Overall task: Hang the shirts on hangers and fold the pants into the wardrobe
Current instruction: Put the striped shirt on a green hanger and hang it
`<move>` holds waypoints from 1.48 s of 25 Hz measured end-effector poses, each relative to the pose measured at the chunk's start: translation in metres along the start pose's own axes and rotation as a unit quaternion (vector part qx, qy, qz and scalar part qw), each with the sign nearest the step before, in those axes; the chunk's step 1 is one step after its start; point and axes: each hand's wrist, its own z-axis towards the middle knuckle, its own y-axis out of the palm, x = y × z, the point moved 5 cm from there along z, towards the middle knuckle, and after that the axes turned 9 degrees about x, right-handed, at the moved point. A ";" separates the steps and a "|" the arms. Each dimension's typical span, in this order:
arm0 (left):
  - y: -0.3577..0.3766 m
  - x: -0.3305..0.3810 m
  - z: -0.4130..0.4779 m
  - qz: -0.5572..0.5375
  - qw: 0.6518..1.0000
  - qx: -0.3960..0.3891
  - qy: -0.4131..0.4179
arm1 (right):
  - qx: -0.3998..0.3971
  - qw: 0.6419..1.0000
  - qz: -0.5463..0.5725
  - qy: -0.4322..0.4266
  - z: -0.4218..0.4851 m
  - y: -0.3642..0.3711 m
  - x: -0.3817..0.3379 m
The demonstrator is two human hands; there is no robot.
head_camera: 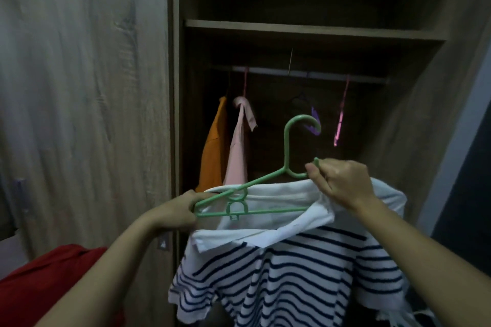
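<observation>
- Both hands are holding a green hanger (255, 194) up in front of the open wardrobe (316, 32)
- left hand (183, 210) is pinching its left tip, right hand (342, 183) is gripping the neck plus the striped shirt (287, 268) collar
- orange shirt (214, 151) and pink shirt (237, 154) are hanging off the rail (300, 73)

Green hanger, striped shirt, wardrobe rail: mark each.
green hanger (286, 146): head view, on its neck below the hook.
striped shirt (292, 268): head view, on the striped front.
wardrobe rail (276, 71): head view, on the bare bar.
</observation>
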 end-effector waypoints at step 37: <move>-0.063 0.055 0.031 0.192 0.885 0.360 0.224 | -0.360 0.832 0.338 0.252 0.011 0.031 0.070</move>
